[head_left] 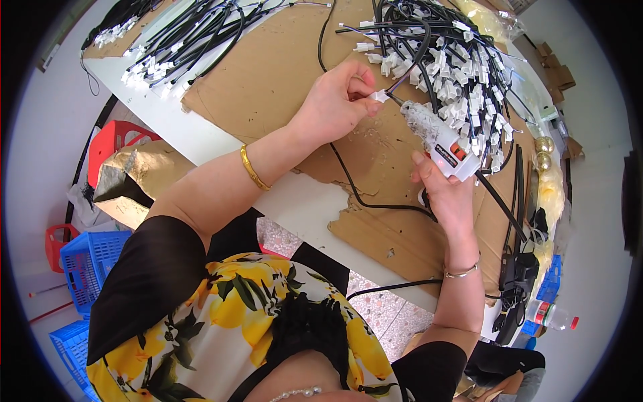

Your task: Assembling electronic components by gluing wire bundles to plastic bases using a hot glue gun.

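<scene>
Brown corrugated cardboard sheet (281, 74) spread over the white surface (295, 201), apparently shielding it from drips. Head view only: left hand (335, 104), grip pinching one small white plastic connector (380, 96) on a black wire (402, 77), held steady right at the nozzle tip. Right hand (445, 191), grip wrapped around one white hot-glue gun (442, 137), tilted up-left so the nozzle meets the connector. Just behind, one heap of black connector-tipped wires (455, 60), too many to count; a second bundle (181, 40) far left. Two gold baubles (543, 153) at right. Two blue crates (87, 268) on the floor.
</scene>
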